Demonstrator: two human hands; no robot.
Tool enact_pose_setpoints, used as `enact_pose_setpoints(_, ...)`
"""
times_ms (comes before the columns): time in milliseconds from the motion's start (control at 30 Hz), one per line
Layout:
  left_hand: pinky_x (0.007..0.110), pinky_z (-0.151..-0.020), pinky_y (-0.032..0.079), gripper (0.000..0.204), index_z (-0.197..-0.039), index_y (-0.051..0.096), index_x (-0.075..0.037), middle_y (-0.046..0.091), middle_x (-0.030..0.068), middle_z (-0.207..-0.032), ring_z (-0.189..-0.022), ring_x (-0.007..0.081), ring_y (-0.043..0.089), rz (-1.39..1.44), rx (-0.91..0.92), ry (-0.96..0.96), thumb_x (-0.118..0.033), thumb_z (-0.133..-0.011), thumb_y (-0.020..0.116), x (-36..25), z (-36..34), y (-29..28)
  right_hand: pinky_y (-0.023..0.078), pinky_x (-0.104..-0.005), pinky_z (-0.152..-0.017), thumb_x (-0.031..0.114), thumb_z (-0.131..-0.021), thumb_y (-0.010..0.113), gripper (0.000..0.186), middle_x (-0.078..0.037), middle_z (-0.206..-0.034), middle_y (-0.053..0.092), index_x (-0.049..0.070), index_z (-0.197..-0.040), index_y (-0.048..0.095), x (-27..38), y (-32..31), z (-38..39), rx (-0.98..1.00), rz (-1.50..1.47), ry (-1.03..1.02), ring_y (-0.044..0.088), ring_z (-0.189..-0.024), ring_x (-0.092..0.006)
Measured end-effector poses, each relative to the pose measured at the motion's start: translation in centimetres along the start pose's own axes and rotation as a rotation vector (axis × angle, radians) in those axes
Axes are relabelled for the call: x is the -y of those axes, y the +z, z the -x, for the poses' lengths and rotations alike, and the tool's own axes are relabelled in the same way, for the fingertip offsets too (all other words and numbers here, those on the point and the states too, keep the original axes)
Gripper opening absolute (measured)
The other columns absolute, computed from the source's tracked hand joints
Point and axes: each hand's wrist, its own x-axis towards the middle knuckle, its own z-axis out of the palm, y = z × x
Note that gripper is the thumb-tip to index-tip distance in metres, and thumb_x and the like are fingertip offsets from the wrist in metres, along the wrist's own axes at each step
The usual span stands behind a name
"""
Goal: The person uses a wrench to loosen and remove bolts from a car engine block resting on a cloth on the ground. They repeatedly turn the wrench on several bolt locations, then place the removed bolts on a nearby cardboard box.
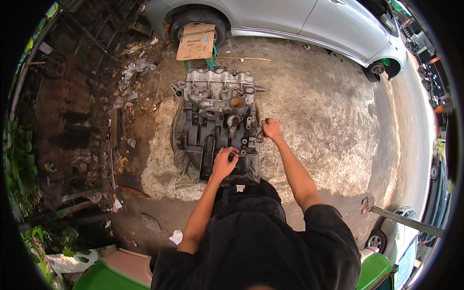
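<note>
An engine [203, 99] lies on a dark grey cloth [186, 176], its silver cast top at the far end and black lower parts nearer me. My left hand [224, 162] rests on the black near part [208, 164], fingers loosely bent and apart. At the engine's right side, my right hand [270, 129] is closed round a small metal tool [261, 134], whose shape I cannot make out clearly, beside a bracket with bolts.
Cardboard [195, 43] sits on a green stand [211, 63] beside a silver car [290, 19]. Litter [130, 72] and plants [19, 159] lie left; a metal pole [406, 222], more vehicles [391, 232] and green-and-pink items [106, 273] stand right and behind. A stick [241, 59] lies beyond the engine.
</note>
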Motion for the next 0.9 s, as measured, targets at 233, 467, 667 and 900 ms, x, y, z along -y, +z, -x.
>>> enact_pose_setpoints(233, 0.044, -0.093, 0.049, 0.017, -0.102, 0.07, -0.004, 0.071, 0.0101, -0.087, -0.093, 0.0325, 0.065, -0.025, -0.022, 0.028, -0.008, -0.085, 0.069, -0.2, -0.1, -0.5, 0.061, -0.0389, -0.057, 0.023, -0.104, 0.054, 0.042, -0.023, -0.067, 0.072, -0.015, -0.09, 0.066, 2.2, -0.1, 0.4, 0.056, -0.146, 0.089, 0.075, -0.06, -0.0273)
enact_pose_setpoints(467, 0.044, -0.094, 0.049, 0.017, -0.102, 0.07, -0.004, 0.071, 0.0101, -0.088, -0.091, 0.0322, 0.066, -0.03, -0.013, 0.01, -0.008, -0.085, 0.069, -0.1, -0.1, -0.2, 0.06, -0.0399, -0.06, 0.024, -0.104, 0.055, 0.04, -0.02, -0.068, 0.072, -0.014, -0.098, 0.065, 1.7, 1.0, 1.8, 0.004, -0.169, 0.043, 0.075, -0.06, -0.0279)
enact_pose_setpoints(667, 0.044, -0.092, 0.05, 0.017, -0.105, 0.071, -0.003, 0.073, 0.0096, -0.094, -0.101, 0.0316, 0.063, -0.063, 0.024, 0.008, -0.009, -0.089, 0.068, -0.2, -0.1, 0.0, 0.053, -0.0515, -0.066, 0.02, -0.105, 0.053, 0.027, -0.026, -0.073, 0.068, -0.005, -0.111, 0.058, -0.8, 3.8, 8.3, -0.251, -0.118, -0.195, 0.07, -0.07, -0.0449)
enact_pose_setpoints(900, 0.045, -0.093, 0.05, 0.019, -0.107, 0.071, -0.004, 0.072, 0.0097, -0.097, -0.103, 0.0317, 0.063, -0.092, 0.031, -0.027, -0.014, -0.091, 0.067, -0.4, -0.1, 0.0, 0.049, -0.0546, -0.067, 0.017, -0.105, 0.056, 0.026, -0.031, -0.09, 0.067, -0.003, -0.119, 0.047, -2.6, 8.9, 14.8, -0.341, -0.195, -0.231, 0.066, -0.08, -0.0512)
